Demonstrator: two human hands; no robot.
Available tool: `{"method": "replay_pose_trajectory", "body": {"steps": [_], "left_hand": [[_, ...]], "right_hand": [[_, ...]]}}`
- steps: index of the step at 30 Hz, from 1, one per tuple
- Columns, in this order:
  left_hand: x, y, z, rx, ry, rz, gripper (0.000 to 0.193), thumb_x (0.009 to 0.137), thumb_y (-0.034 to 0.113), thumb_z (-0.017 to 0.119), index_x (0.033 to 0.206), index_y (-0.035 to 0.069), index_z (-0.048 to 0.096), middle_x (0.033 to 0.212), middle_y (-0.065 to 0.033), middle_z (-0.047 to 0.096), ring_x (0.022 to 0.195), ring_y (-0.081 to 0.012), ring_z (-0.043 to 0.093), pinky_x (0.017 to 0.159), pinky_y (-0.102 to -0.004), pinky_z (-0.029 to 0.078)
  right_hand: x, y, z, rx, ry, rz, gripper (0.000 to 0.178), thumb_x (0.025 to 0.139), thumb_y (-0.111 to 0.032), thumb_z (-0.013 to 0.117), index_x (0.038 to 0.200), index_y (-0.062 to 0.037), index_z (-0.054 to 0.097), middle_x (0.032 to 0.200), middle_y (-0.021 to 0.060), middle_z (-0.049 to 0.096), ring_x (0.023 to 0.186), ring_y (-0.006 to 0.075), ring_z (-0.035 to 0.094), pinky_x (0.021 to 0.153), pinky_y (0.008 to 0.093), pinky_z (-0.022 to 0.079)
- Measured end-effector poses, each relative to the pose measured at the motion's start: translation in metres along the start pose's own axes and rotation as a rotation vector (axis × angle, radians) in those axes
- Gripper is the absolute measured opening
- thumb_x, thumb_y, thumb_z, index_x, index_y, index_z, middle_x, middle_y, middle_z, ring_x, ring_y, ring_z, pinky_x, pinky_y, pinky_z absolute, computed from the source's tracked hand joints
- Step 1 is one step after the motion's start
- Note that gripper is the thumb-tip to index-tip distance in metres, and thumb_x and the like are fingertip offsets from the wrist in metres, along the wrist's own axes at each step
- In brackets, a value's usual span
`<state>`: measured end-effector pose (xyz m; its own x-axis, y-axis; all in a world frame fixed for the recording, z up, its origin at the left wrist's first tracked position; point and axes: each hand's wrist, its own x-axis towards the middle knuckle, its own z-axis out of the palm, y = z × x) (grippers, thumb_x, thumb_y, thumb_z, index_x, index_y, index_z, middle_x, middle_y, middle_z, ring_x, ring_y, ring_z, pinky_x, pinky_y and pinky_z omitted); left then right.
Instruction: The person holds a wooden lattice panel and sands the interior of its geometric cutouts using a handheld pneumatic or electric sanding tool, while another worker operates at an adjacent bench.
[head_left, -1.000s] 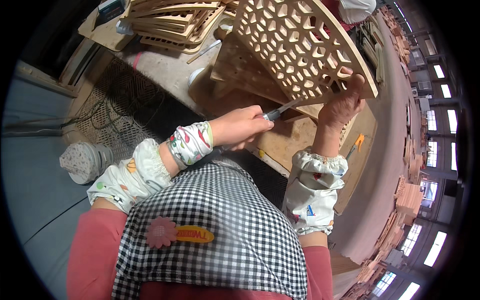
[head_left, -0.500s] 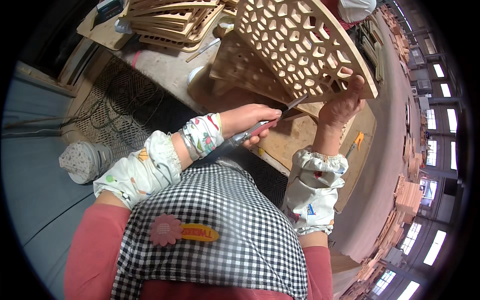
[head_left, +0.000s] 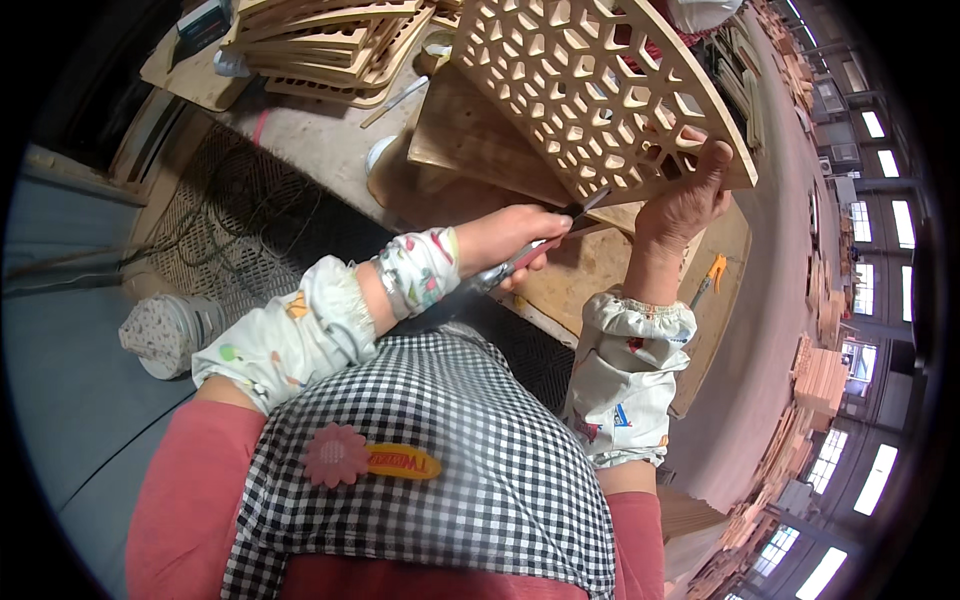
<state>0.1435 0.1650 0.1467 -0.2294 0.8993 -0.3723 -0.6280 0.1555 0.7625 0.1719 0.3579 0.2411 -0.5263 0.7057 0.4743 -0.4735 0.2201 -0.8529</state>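
My right hand (head_left: 685, 208) grips the lower right corner of a fan-shaped wooden panel (head_left: 692, 72) cut through with many angular holes. The thumb lies over its face, and the panel stands tilted up. In my left hand (head_left: 508, 238) is a slim red-and-grey tool (head_left: 527, 256) with a thin, flat, dark blade. The fingers are wrapped round its body. Its blade tip reaches the panel's lower edge, close to the small holes there; whether it touches cannot be made out. Behind the panel lies a flat brown wooden board (head_left: 465, 140).
Several curved wooden pieces (head_left: 325, 45) are stacked at the back left of the worktable. A tool with an orange handle (head_left: 714, 272) lies right of my right wrist. A speckled-topped bucket (head_left: 160, 335) and tangled cables (head_left: 250, 205) are at the left. Someone's white-covered part (head_left: 703, 14) shows beyond the panel.
My left hand and the tool have moved slightly right. The panel has shifted a little up and left in view, still in my right hand.
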Motion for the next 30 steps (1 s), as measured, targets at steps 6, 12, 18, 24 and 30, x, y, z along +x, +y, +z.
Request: {"method": "replay_pose_trajectory", "body": {"steps": [6, 12, 18, 24, 30], "left_hand": [[-0.001, 0.003, 0.009, 0.11, 0.128, 0.025, 0.037, 0.107, 0.046, 0.058, 0.102, 0.009, 0.056, 0.071, 0.0005, 0.056, 0.046, -0.0094, 0.052, 0.038, -0.0272, 0.041], [-0.018, 0.002, 0.007, 0.136, 0.187, 0.053, 0.034, 0.108, 0.04, 0.058, 0.109, 0.007, 0.052, 0.07, 0.0, 0.054, 0.045, -0.009, 0.05, 0.038, -0.0267, 0.039], [-0.06, 0.0, 0.003, 0.057, 0.047, 0.033, 0.027, 0.11, 0.035, 0.055, 0.108, 0.009, 0.051, 0.071, -0.0016, 0.058, 0.045, -0.0081, 0.052, 0.039, -0.0235, 0.041], [-0.057, 0.01, 0.002, 0.029, 0.049, 0.028, 0.028, 0.112, 0.037, 0.053, 0.102, 0.01, 0.052, 0.073, -0.0013, 0.06, 0.048, -0.0085, 0.055, 0.04, -0.0229, 0.042], [-0.061, 0.014, -0.001, -0.05, -0.012, 0.017, 0.028, 0.112, 0.038, 0.052, 0.104, 0.011, 0.053, 0.075, -0.0026, 0.06, 0.047, -0.0094, 0.054, 0.04, -0.024, 0.042]], "right_hand": [[-0.001, -0.001, 0.002, -0.005, -0.011, -0.01, 0.061, 0.101, -0.059, 0.068, 0.103, 0.0018, 0.069, 0.092, 0.0133, 0.073, 0.076, 0.0265, 0.074, 0.062, 0.0383, 0.062], [0.001, 0.001, 0.0, 0.024, -0.031, 0.013, 0.057, 0.104, -0.056, 0.065, 0.108, 0.0009, 0.067, 0.098, 0.0105, 0.069, 0.077, 0.0281, 0.074, 0.062, 0.0419, 0.064], [0.0, -0.001, -0.004, 0.054, -0.071, -0.025, 0.038, 0.106, -0.037, 0.068, 0.117, -0.0005, 0.069, 0.103, 0.0093, 0.073, 0.084, 0.0194, 0.072, 0.064, 0.0376, 0.065], [-0.002, -0.001, -0.003, 0.084, -0.061, 0.041, 0.039, 0.106, -0.038, 0.068, 0.118, -0.0011, 0.069, 0.105, 0.0103, 0.073, 0.087, 0.0221, 0.073, 0.066, 0.0411, 0.067], [-0.003, -0.003, 0.001, 0.004, -0.032, -0.014, 0.058, 0.101, -0.056, 0.069, 0.104, 0.0022, 0.069, 0.097, 0.0104, 0.07, 0.08, 0.0252, 0.074, 0.065, 0.0392, 0.067]]}}
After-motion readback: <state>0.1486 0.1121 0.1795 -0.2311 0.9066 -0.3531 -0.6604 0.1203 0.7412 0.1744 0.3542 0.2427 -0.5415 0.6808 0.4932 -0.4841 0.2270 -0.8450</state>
